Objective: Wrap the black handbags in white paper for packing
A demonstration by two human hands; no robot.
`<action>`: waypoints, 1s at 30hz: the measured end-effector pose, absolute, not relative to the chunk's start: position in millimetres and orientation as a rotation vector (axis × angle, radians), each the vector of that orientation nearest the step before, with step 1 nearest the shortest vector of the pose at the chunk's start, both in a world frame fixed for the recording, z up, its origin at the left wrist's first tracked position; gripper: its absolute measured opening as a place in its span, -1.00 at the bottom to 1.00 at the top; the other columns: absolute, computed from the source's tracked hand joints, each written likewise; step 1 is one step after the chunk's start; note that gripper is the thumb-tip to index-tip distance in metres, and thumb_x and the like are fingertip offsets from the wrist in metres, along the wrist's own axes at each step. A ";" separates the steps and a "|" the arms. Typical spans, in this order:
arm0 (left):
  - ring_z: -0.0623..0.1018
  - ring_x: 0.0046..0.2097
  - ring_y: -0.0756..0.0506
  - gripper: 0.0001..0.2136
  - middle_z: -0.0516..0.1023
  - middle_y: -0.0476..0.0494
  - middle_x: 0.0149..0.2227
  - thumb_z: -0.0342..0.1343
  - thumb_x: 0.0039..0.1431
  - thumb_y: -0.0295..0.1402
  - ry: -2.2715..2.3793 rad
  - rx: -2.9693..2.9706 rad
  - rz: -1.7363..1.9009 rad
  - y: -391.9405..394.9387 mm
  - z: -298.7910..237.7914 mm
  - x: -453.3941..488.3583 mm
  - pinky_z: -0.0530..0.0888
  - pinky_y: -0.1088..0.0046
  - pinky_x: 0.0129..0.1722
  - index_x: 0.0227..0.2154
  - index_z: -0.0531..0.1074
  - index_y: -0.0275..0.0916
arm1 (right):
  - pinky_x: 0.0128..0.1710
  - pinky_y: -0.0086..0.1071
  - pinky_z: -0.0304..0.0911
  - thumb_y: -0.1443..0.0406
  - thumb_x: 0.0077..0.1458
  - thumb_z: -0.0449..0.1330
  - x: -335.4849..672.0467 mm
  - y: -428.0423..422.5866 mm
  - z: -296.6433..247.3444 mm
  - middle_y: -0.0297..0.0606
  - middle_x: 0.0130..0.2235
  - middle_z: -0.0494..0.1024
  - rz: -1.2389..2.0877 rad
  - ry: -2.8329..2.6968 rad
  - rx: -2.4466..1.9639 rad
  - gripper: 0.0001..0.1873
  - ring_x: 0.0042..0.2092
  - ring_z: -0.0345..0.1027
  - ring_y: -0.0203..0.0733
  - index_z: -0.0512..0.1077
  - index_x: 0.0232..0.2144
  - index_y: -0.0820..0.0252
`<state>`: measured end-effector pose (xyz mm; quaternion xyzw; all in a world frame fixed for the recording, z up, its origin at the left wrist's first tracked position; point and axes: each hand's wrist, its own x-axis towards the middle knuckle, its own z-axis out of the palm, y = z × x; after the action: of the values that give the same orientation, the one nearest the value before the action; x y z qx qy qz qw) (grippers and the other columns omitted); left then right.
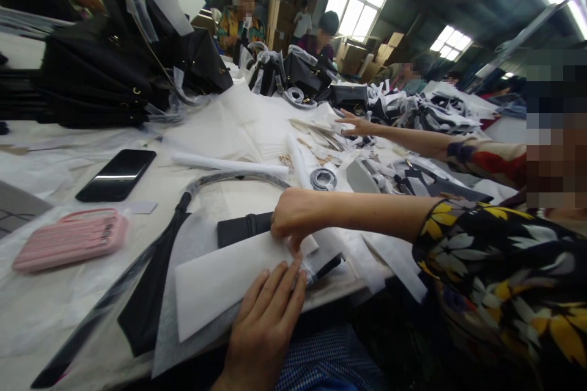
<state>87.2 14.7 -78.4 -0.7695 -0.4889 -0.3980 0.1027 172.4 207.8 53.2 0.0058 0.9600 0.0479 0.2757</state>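
Near the table edge, the white sheet is overlapped by the left hand, fingers straight; whether anything is pinched cannot be told. The right hand is not seen; a co-worker's hand is placed close by. Judged light, pliable and easily creased, the sheet is best taken by its left edge.

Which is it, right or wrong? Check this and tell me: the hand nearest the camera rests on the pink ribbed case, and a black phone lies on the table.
Wrong on one point: the head view shows the hand nearest the camera resting on the white sheet, not the pink ribbed case. A black phone lies on the table.
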 end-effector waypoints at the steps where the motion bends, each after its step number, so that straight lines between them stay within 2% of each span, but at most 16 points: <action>1: 0.46 0.18 -0.08 -0.61 0.48 0.00 0.19 -0.22 0.44 -0.41 -1.445 -2.264 -1.183 14.7 -79.2 87.3 0.10 0.34 0.36 0.10 0.47 -0.20 | -0.48 -0.37 -0.15 -0.06 0.07 0.30 174.0 212.8 50.3 -0.27 -0.32 0.64 0.091 2.604 0.041 -0.61 -0.34 0.45 -0.20 0.56 -0.40 0.13; 5: 0.46 0.17 -0.06 -0.62 0.49 0.05 0.17 -0.21 0.44 -0.37 -1.465 -2.255 -1.205 16.2 -80.8 87.5 0.07 0.37 0.37 0.10 0.47 -0.18 | -0.46 -0.39 -0.16 -0.15 -0.09 0.35 180.8 228.7 37.9 -0.34 -0.34 0.60 -0.136 2.597 0.281 -0.51 -0.38 0.36 -0.25 0.47 -0.38 0.12; 11: 0.48 0.15 -0.05 -0.62 0.51 0.05 0.16 -0.20 0.44 -0.39 -1.423 -2.245 -1.216 20.2 -81.7 86.8 0.07 0.39 0.37 0.08 0.49 -0.20 | -0.42 -0.44 -0.06 -0.19 -0.30 0.42 192.4 245.7 20.2 -0.46 -0.44 0.45 -0.572 2.540 0.586 -0.34 -0.42 0.21 -0.30 0.39 -0.35 0.15; 17: 0.49 0.14 -0.03 -0.61 0.52 0.08 0.14 -0.23 0.45 -0.36 -1.428 -2.224 -1.204 20.5 -82.1 87.4 0.08 0.42 0.36 0.08 0.49 -0.17 | -0.29 -0.46 0.16 -0.10 -0.43 0.51 189.8 269.4 6.9 -0.34 -0.18 0.51 -0.878 2.467 0.696 -0.10 -0.26 0.35 -0.25 0.35 -0.07 0.16; 20: 0.49 0.15 -0.02 -0.62 0.51 0.11 0.14 -0.22 0.45 -0.37 -1.437 -2.208 -1.195 20.0 -81.2 87.6 0.13 0.43 0.33 0.10 0.47 -0.13 | -0.28 -0.46 0.22 -0.02 -0.46 0.54 182.1 279.3 1.5 -0.35 -0.20 0.54 -0.964 2.331 0.726 -0.14 -0.25 0.39 -0.25 0.42 -0.08 0.20; 23: 0.49 0.14 -0.04 -0.61 0.52 0.08 0.14 -0.22 0.45 -0.36 -1.446 -2.200 -1.141 18.9 -80.8 87.0 0.27 0.36 0.26 0.13 0.44 -0.09 | -0.33 -0.48 0.24 0.06 -0.29 0.50 178.4 284.4 1.0 -0.38 -0.32 0.56 -1.037 2.290 0.766 -0.36 -0.30 0.40 -0.28 0.50 -0.16 0.24; 26: 0.51 0.13 -0.07 -0.62 0.55 0.00 0.11 -0.20 0.43 -0.38 -1.446 -2.211 -1.099 17.8 -80.5 86.0 0.37 0.31 0.19 0.15 0.42 -0.10 | -0.33 -0.47 0.26 0.12 0.01 0.35 181.1 280.9 12.1 -0.31 -0.31 0.60 -1.023 2.342 0.822 -0.54 -0.33 0.43 -0.29 0.52 -0.09 0.28; 28: 0.52 0.13 -0.08 -0.62 0.56 -0.04 0.10 -0.19 0.43 -0.40 -1.421 -2.216 -1.096 17.2 -80.1 85.4 0.38 0.30 0.20 0.15 0.42 -0.12 | -0.23 -0.42 0.29 0.14 0.14 0.26 185.6 271.8 23.1 -0.17 -0.17 0.62 -0.982 2.423 0.889 -0.52 -0.23 0.47 -0.23 0.47 0.04 0.29; 30: 0.51 0.14 -0.09 -0.62 0.55 -0.03 0.11 -0.20 0.43 -0.41 -1.407 -2.212 -1.093 16.8 -79.8 85.1 0.37 0.30 0.20 0.15 0.42 -0.13 | -0.05 -0.33 0.27 0.11 0.12 0.28 191.4 257.6 30.6 -0.08 0.02 0.56 -0.924 2.514 0.912 -0.36 -0.04 0.46 -0.11 0.35 0.19 0.23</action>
<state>85.1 16.8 -79.8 -0.7700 -0.4897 -0.3806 0.1500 191.4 257.6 30.6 0.3185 0.8777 -0.3227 0.1554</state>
